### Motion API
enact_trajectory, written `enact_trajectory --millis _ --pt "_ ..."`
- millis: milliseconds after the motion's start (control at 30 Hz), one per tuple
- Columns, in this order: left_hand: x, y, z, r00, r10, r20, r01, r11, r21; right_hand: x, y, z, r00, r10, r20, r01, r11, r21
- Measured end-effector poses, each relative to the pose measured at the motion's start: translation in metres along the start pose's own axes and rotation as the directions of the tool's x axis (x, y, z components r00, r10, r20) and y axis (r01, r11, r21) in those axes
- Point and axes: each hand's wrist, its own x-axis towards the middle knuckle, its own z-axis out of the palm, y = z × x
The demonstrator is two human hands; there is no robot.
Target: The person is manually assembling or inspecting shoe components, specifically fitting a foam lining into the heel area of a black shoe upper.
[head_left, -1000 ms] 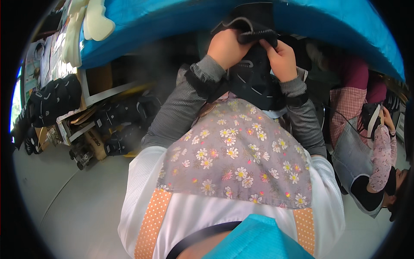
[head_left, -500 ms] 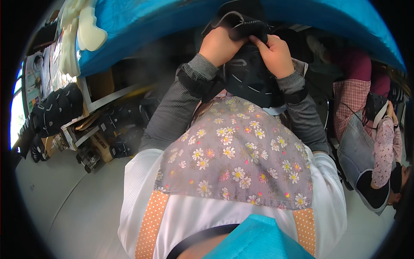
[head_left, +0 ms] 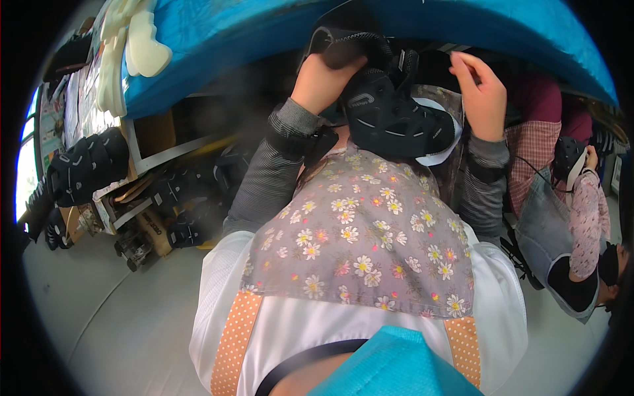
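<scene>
My left hand (head_left: 325, 84) is closed round the edge of a black fabric piece (head_left: 353, 41) with zigzag stitching and a grey rim, held up near the table edge. Just below it, over my lap, lies a black shoe upper (head_left: 386, 119) with thin pale stripes and a white underside showing along its edge. Whether the two are joined is hard to see. Apart from the shoe, to its right, my right hand (head_left: 482, 96) is raised with thumb and forefinger drawn together. Anything between those fingertips is too small to make out.
A blue-covered table (head_left: 218, 33) curves across the far side, with pale foot-shaped pieces (head_left: 146, 46) at its left. Black shoes (head_left: 92, 168) sit on a rack at the left. Close by on the right, another person (head_left: 555, 218) in a checked apron holds a black shoe.
My right hand has let go of the black piece and moved right. My left hand keeps its hold, and more of the shoe upper on my lap now shows.
</scene>
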Motion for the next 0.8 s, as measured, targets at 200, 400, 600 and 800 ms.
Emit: enact_trajectory --millis 200,400,600,800 --pt "-0.007 0.005 0.0 0.99 -0.142 0.016 0.141 0.988 0.058 -0.041 0.007 -0.03 0.76 0.429 0.488 -0.444 0.891 -0.092" --pt "-0.011 0.002 -0.006 0.987 -0.152 -0.041 0.157 0.979 0.129 -0.075 -0.002 -0.022 0.173 0.414 0.893 -0.34 0.877 -0.34" --pt "-0.025 0.016 -0.021 0.964 -0.262 0.05 0.264 0.964 -0.023 -0.099 0.005 -0.011 0.402 0.489 0.774 -0.265 0.871 -0.413" --pt "-0.058 0.015 -0.043 0.981 -0.192 0.038 0.192 0.981 0.016 -0.091 0.031 -0.012 0.992 -0.039 0.118 0.087 0.895 -0.437"
